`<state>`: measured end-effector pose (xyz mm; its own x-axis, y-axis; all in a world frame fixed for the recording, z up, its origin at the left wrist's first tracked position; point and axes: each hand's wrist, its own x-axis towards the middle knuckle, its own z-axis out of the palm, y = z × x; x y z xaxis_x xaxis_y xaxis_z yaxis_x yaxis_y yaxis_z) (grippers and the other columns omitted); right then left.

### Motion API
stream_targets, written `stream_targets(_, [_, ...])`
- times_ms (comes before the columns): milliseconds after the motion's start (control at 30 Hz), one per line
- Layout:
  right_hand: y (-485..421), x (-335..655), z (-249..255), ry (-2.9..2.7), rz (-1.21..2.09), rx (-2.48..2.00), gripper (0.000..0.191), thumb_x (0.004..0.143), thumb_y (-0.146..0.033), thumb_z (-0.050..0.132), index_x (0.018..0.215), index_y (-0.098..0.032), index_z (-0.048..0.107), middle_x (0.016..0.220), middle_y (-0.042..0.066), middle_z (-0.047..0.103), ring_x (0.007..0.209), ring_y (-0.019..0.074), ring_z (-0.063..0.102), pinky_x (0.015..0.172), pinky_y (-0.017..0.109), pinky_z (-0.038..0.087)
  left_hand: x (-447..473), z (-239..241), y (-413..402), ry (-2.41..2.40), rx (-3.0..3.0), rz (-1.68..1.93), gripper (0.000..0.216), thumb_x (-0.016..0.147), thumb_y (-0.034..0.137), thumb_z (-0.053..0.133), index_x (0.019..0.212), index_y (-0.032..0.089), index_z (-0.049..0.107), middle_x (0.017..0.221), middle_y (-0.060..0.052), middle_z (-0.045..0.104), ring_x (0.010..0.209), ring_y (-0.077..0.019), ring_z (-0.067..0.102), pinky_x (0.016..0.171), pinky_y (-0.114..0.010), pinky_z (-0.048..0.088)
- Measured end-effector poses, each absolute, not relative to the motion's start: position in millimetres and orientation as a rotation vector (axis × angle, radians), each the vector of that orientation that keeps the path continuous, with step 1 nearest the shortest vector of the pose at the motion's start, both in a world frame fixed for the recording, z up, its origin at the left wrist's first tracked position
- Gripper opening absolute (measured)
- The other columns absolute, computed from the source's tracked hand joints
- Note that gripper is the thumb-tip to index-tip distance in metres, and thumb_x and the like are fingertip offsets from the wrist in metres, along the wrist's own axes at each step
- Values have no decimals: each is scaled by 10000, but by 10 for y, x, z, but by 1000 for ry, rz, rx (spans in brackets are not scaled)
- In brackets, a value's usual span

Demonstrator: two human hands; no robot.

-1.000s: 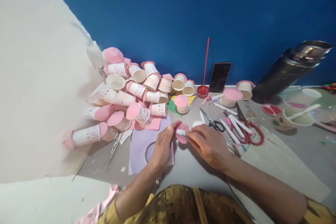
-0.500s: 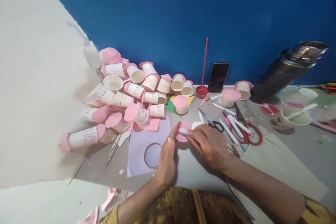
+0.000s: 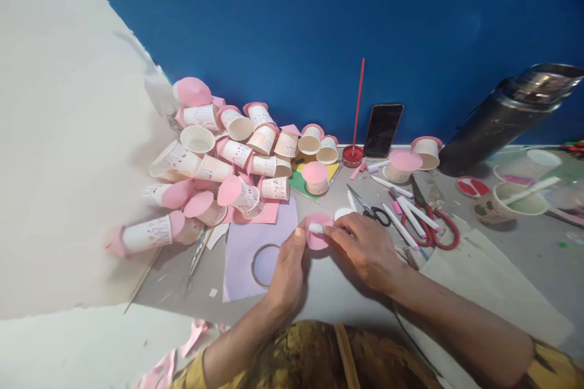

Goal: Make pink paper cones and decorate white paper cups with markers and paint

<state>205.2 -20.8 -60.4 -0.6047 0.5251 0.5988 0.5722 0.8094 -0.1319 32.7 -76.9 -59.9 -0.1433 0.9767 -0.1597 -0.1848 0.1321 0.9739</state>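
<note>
My left hand (image 3: 288,267) grips the left edge of a pink paper disc (image 3: 325,244) between thumb and fingers. Over the disc, my right hand (image 3: 367,249) is closed around a white tube that looks like a glue stick (image 3: 316,228), its end lying across the pink paper. Most of the tube is hidden in the fingers. A small white round piece (image 3: 342,213) shows just behind my right hand. To the left of my left hand, a roll of tape (image 3: 252,267) rests on a lilac paper sheet (image 3: 237,282).
Several paper cups with pink discs (image 3: 235,152) are heaped at the left. Black-handled scissors (image 3: 376,214), red-handled scissors (image 3: 449,237) and white markers (image 3: 401,228) lie on the right. Behind them stand a phone (image 3: 384,130) and a dark flask (image 3: 497,118).
My left fingers have folded down to the disc's edge, uncovering more of it. The tube now lies flatter across the disc. The camera view has shifted slightly.
</note>
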Motion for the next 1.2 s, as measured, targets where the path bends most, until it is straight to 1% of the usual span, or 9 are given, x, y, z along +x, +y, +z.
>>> stream_targets(133, [-222,2034,-591,-2307,-100,-869,178,1037,-238,550,1032,-194,722,850,59,677,764,187,582,660,312,374,316,-609,-823,1320,946,1269,466,964,556,527,1211,225,742,1105,-100,767,1268,-323,596,1113,-423,438])
stream_targets(333, [-238,1983,-649,-2199,118,-980,191,1008,-325,616,960,-179,729,747,41,699,676,160,629,637,290,391,304,-507,-776,1353,948,1175,207,917,332,607,915,191,758,769,-16,705,851,-219,653,854,-345,528])
stream_targets(467, [-190,1980,-577,-1918,687,-1194,250,933,-437,673,912,-193,723,774,36,746,628,157,627,604,277,423,275,-506,-718,1273,780,1191,167,839,252,630,876,158,763,765,-13,722,735,-175,649,723,-293,527])
stream_targets(633, [-29,2081,-410,-1391,1438,-1151,414,870,-591,666,844,-179,696,655,7,658,500,110,478,481,250,351,200,-502,-652,1119,476,1126,220,757,228,706,923,92,751,859,-111,765,758,-226,731,766,-370,597])
stream_targets(733, [77,2195,-331,-1259,1555,-1062,497,843,-649,682,706,-172,663,578,-13,555,464,76,352,441,241,249,117,-479,-592,1097,457,1098,247,750,202,718,972,100,748,874,-108,765,745,-221,742,800,-398,607])
stream_targets(867, [170,2365,-240,-1131,1464,-1035,471,811,-621,743,665,-185,640,666,10,606,482,68,370,441,238,258,-60,-466,-505,1232,670,1115,225,764,269,736,936,127,757,830,-91,763,691,-202,689,742,-403,594])
stream_targets(1000, [148,2523,-268,-1166,1367,-1166,416,779,-610,763,797,-202,686,687,16,647,490,94,435,433,242,303,-152,-428,-453,1510,1129,947,282,815,364,719,1035,192,761,1088,-134,786,1025,-322,704,990,-536,512])
stream_targets(1100, [64,2618,-344,-1443,1137,-1393,351,804,-516,747,946,-195,728,714,22,694,532,134,530,471,261,386,-48,-420,-394,1585,1431,987,431,772,340,769,1188,239,723,1366,-111,690,1427,-346,484,1201,-532,328])
stream_targets(1200, [-10,2670,-396,-1705,861,-1512,257,828,-430,709,947,-203,737,729,14,721,542,149,563,514,276,415,147,-506,-274,1464,1660,936,694,669,313,860,1322,209,651,1519,-146,565,1538,-350,318,1249,-530,252])
